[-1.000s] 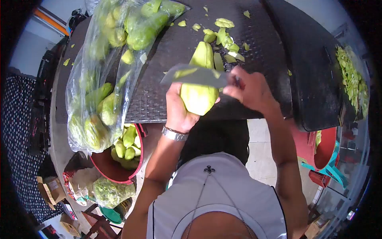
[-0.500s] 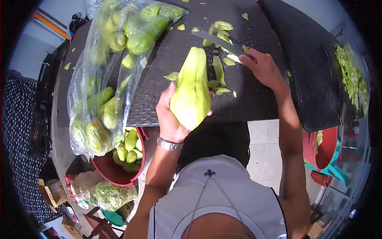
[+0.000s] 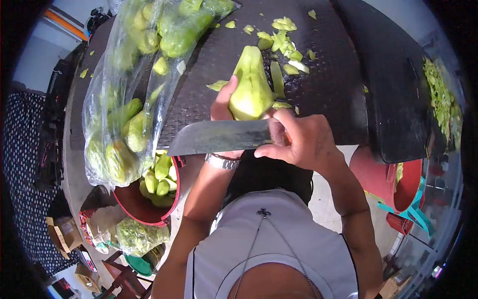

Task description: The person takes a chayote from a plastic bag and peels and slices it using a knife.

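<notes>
My left hand [image 3: 223,105] is wrapped round a peeled pale green fruit [image 3: 250,82], its narrow end pointing away from me over the dark woven table [image 3: 199,89]. The wide knife [image 3: 219,137] is gripped by its handle in my right hand [image 3: 303,137]. Its blade points left, across the near end of the fruit and in front of my left palm, which it partly hides. Beyond the fruit, pale green peelings [image 3: 283,42] lie scattered, and one long strip [image 3: 277,78] rests just to its right.
Clear plastic bags [image 3: 122,114] of green fruit cover the table's left side. Below them stands a red bucket [image 3: 147,217] with peeled fruit. A black board or chair back [image 3: 393,99] is at the right, above another red bucket [image 3: 376,174].
The knife has swung from the peelings back to the near end of the fruit. My left hand and the fruit have moved slightly away from me and to the right.
</notes>
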Demonstrator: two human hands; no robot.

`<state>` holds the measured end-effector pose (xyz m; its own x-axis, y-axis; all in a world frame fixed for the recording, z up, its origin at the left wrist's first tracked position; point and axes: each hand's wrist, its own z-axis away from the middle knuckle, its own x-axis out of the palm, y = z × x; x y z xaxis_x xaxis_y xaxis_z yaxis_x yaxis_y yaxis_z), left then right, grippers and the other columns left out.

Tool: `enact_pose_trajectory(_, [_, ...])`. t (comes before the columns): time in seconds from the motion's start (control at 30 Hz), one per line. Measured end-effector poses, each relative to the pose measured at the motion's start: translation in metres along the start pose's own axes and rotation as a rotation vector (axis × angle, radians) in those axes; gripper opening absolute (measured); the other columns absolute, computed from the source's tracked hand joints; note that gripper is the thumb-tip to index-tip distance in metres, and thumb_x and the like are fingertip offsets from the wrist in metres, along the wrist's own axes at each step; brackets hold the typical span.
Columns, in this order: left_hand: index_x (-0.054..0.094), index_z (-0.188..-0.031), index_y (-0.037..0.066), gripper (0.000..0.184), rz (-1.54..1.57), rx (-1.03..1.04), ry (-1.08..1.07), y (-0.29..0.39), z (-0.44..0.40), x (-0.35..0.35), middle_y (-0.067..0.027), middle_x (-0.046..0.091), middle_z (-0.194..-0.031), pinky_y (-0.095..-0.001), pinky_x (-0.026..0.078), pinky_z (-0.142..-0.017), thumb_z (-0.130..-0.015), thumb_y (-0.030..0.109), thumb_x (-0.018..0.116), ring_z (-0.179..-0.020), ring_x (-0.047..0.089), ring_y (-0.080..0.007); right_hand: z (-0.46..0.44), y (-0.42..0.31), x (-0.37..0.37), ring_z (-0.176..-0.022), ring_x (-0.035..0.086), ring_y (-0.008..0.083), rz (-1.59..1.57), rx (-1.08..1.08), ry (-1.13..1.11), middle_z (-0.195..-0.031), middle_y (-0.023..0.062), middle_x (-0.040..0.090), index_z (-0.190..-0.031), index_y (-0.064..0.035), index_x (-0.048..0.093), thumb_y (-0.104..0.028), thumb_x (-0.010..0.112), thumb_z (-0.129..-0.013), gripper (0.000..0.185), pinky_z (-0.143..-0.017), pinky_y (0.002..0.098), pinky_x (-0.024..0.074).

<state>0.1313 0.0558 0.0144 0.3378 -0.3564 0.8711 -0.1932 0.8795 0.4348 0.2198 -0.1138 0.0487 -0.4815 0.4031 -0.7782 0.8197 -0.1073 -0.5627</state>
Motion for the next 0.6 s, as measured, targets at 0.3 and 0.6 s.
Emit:
enact_pose_trajectory(0.3, [0.060,-0.132,0.008,0.046,-0.052,0.172,0.131,-0.015,-0.004,-0.002,-0.0099,0.071,-0.113,-0.0381,0.058,-0.084,-0.102,0.042,0.058,-0.096,0.070,-0.0229,0.001,0.008,0.007,-0.054,0.070,0.0254,0.115,0.020,0.048,-0.067,0.0018,0.067,-0.088,-0.0105,0.054,-0.062,0.080,-0.080,0.059,-0.050,0.0385,0.0546])
enact_pose_trajectory(0.6, [0.055,-0.137,-0.002,0.053,0.007,0.244,0.175,-0.012,-0.010,-0.020,-0.0194,0.070,-0.122,-0.0487,0.056,-0.098,-0.104,0.040,0.055,-0.108,0.070,-0.0359,-0.004,0.034,0.006,-0.051,0.065,0.0222,0.045,0.092,0.101,-0.063,0.0004,0.061,-0.087,-0.0093,0.050,-0.038,0.086,-0.083,0.046,-0.050,0.0363,0.0497])
